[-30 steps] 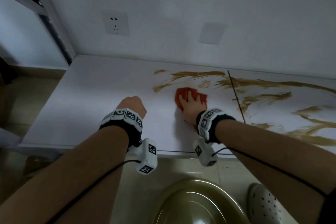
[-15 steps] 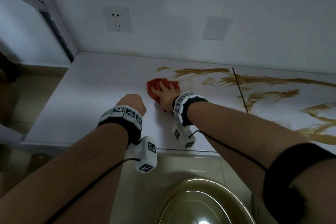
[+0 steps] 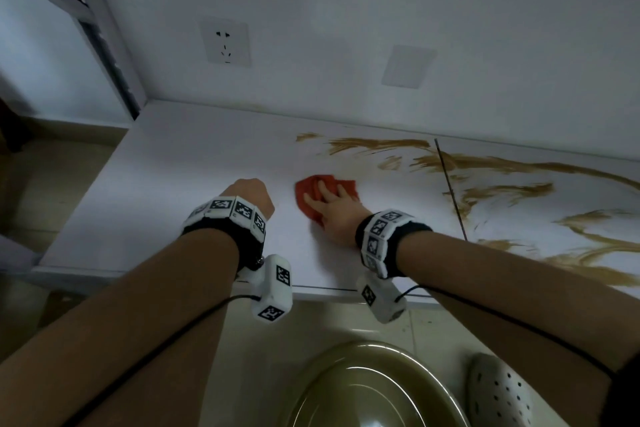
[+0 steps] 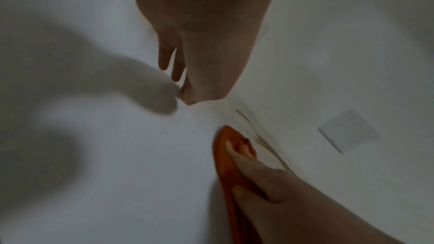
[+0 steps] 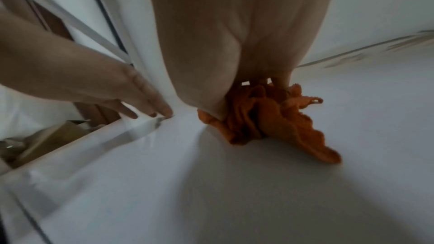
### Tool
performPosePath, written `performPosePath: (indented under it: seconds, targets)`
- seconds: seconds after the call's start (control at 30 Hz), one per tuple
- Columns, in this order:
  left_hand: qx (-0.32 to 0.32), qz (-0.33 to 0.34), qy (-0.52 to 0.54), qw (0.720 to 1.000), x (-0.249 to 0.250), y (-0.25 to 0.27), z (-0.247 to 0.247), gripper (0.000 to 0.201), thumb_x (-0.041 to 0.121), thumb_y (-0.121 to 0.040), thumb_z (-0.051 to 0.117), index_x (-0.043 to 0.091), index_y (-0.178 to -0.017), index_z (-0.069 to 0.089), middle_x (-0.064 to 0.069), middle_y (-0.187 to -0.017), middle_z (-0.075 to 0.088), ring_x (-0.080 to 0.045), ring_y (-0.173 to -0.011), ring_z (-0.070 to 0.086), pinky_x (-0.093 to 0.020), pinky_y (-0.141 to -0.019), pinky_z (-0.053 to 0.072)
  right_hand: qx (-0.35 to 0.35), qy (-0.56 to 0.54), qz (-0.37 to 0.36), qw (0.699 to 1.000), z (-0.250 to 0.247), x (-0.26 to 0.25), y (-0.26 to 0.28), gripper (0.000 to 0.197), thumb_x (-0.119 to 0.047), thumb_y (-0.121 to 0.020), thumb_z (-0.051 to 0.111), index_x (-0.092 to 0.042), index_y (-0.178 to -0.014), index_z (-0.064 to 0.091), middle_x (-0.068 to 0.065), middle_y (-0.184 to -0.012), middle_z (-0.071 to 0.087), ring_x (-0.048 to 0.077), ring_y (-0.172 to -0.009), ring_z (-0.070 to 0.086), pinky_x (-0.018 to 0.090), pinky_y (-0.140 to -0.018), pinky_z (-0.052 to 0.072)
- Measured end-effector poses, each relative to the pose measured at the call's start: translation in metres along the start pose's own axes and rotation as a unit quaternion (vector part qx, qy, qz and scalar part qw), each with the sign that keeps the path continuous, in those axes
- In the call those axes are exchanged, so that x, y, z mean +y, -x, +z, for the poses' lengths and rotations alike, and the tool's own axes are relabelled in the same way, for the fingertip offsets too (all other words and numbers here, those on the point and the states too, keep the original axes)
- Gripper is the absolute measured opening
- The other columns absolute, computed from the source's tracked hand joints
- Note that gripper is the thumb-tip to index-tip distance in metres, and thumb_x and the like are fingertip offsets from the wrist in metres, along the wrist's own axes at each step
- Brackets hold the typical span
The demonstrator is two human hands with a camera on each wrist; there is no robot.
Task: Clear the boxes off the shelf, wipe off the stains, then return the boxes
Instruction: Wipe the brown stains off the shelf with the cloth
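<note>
Right hand (image 3: 337, 215) flat on orange cloth (image 3: 311, 194)

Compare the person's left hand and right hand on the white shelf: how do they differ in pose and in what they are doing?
The right hand lies flat with fingers spread, pressing an orange cloth onto the shelf; the left hand holds nothing, fingertips touching bare shelf. The right hand is nearer the brown stains; the left hand is over clean white surface. Both wear marker wristbands.
</note>
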State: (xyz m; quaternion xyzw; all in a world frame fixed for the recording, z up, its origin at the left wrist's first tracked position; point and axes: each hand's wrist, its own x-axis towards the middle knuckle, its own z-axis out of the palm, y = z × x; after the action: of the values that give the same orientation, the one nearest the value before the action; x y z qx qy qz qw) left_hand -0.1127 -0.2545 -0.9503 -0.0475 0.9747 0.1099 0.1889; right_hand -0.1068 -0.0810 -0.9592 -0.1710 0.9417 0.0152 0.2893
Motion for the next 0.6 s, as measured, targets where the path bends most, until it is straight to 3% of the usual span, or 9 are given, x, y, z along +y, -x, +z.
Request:
performPosePath:
  seconds: [0.1,0.23,0.33,0.43,0.5,0.6]
  targets:
    - [0.014,-0.014,-0.008,1.000,-0.008,0.000,0.000,0.015,0.004,-0.086,0.044,0.007,-0.083,0.058,-0.015,-0.108,0.065,-0.029,-0.099,0.060,-0.027,-0.071,0.042,-0.009,0.030,-0.040,0.999,-0.005,-0.023,-0.018,0.061,-0.029,-0.099,0.035,-0.035,-0.150,0.003,0.002,-0.159,-0.010,0.041,-0.144,-0.003,0.052,-0.116,0.006]
    - [0.013,-0.018,-0.013,1.000,-0.021,-0.001,0.002,0.016,0.003,-0.086,0.043,0.007,-0.085,0.059,-0.014,-0.108,0.064,-0.028,-0.096,0.059,-0.026,-0.071,0.041,-0.010,0.047,-0.035,0.998,-0.026,-0.035,-0.050,0.063,-0.026,-0.099,0.035,-0.034,-0.150,-0.001,0.003,-0.159,-0.012,0.041,-0.144,-0.002,0.051,-0.117,0.007]
    - [0.013,-0.011,-0.005,1.000,-0.027,-0.006,0.003,0.018,0.002,-0.086,0.044,0.009,-0.070,0.049,-0.012,-0.098,0.064,-0.022,-0.080,0.051,-0.025,-0.068,0.040,-0.008,0.025,-0.005,1.000,-0.045,-0.029,-0.065,0.067,-0.023,-0.099,0.037,-0.031,-0.151,-0.004,0.006,-0.158,-0.014,0.042,-0.144,-0.003,0.050,-0.117,0.005]
    - [0.032,-0.019,0.007,0.999,-0.025,-0.008,0.003,0.029,0.001,-0.085,0.045,0.014,-0.059,0.041,-0.001,-0.070,0.049,-0.017,-0.068,0.047,-0.023,-0.060,0.040,-0.004,0.026,0.042,0.999,-0.053,-0.004,-0.072,0.069,-0.016,-0.099,0.039,-0.026,-0.151,-0.004,0.012,-0.158,-0.014,0.041,-0.145,-0.004,0.049,-0.118,0.003]
    - [0.047,-0.016,0.016,0.999,-0.019,-0.007,0.001,0.032,0.001,-0.085,0.045,0.014,-0.057,0.039,0.001,-0.062,0.041,-0.019,-0.070,0.049,-0.024,-0.062,0.040,0.002,0.025,0.086,0.996,-0.053,0.016,-0.065,0.068,-0.017,-0.099,0.038,-0.027,-0.151,-0.005,0.013,-0.158,-0.013,0.041,-0.145,-0.003,0.049,-0.119,0.006]
    - [0.045,-0.015,0.026,0.999,-0.013,-0.004,-0.002,0.033,0.001,-0.086,0.046,0.012,-0.056,0.040,0.000,-0.060,0.042,-0.022,-0.071,0.051,-0.026,-0.065,0.042,0.003,0.012,0.133,0.991,-0.042,0.036,-0.046,0.071,-0.016,-0.098,0.040,-0.027,-0.151,-0.006,0.010,-0.158,-0.014,0.039,-0.145,-0.003,0.049,-0.119,0.006]
